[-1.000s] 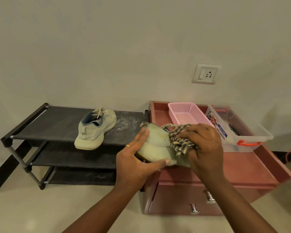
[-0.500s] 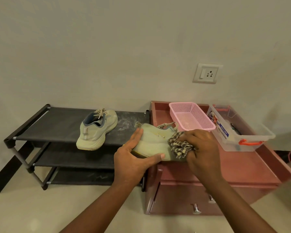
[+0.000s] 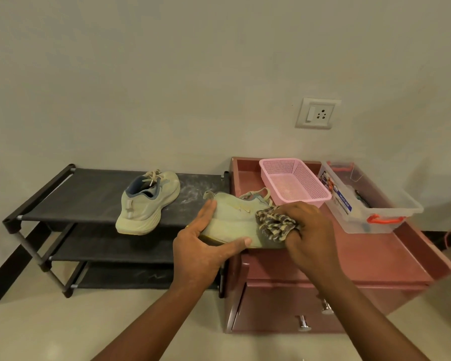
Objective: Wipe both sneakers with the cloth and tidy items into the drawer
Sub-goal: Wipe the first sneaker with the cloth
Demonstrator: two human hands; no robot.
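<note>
The left hand (image 3: 201, 246) clasps the heel end of the near sneaker (image 3: 232, 217), fingers over its upper and thumb along the sole edge. The right hand (image 3: 307, 235) grips a bunched checked cloth (image 3: 275, 225) and presses it on the shoe's side. The shoe is held over the left front corner of the maroon cabinet (image 3: 362, 256). Its long axis runs left to right, heel loop pointing left, toe end hidden under the cloth. It is pale green knit with a thick sole.

The second sneaker (image 3: 147, 201) stands upright on the dusty black fabric top shelf of the shoe rack (image 3: 63, 199), toe angled toward the wall. On the cabinet behind the hands sit a pink mesh basket (image 3: 294, 181) and a clear plastic box (image 3: 375, 204) with orange handles. The drawer (image 3: 279, 308) front with metal knobs shows below the right forearm.
</note>
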